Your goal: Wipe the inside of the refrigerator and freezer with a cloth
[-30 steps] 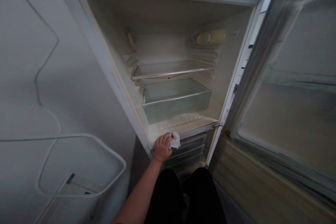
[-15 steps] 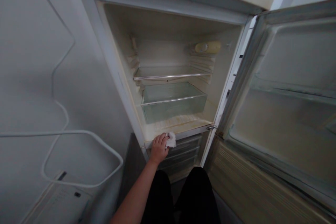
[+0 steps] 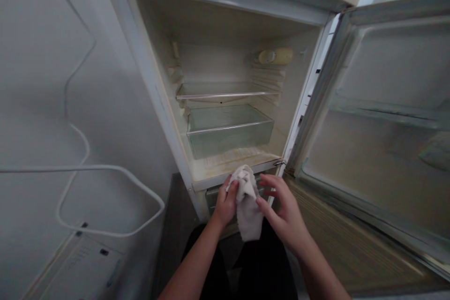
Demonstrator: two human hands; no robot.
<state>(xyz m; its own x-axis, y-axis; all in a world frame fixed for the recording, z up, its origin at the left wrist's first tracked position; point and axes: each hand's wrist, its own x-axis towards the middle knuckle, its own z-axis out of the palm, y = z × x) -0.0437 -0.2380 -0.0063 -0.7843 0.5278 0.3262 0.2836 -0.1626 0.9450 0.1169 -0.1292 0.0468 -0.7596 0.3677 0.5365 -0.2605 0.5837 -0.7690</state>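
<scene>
A crumpled white cloth (image 3: 249, 211) hangs in front of the lower edge of an open fridge (image 3: 228, 179). My left hand (image 3: 225, 202) grips its upper left side between thumb and fingers. My right hand (image 3: 283, 208) is at the cloth's right side, fingers spread and curved, the thumb close to its edge. Behind the hands, inside the fridge, are a glass shelf (image 3: 228, 89) and a clear drawer (image 3: 232, 140), with brownish stains on the floor below it.
The fridge door (image 3: 379, 150) stands open on the right. A yellowish lamp cover (image 3: 276, 56) is on the inner right wall. At left, a white cable (image 3: 123, 173) loops above a white appliance (image 3: 80, 262). Dark-clothed knees (image 3: 267, 262) are below the hands.
My left hand has moved off the fridge's lower edge with the cloth, which now hangs unfolded. My right hand has come into view beside it. The view has shifted slightly.
</scene>
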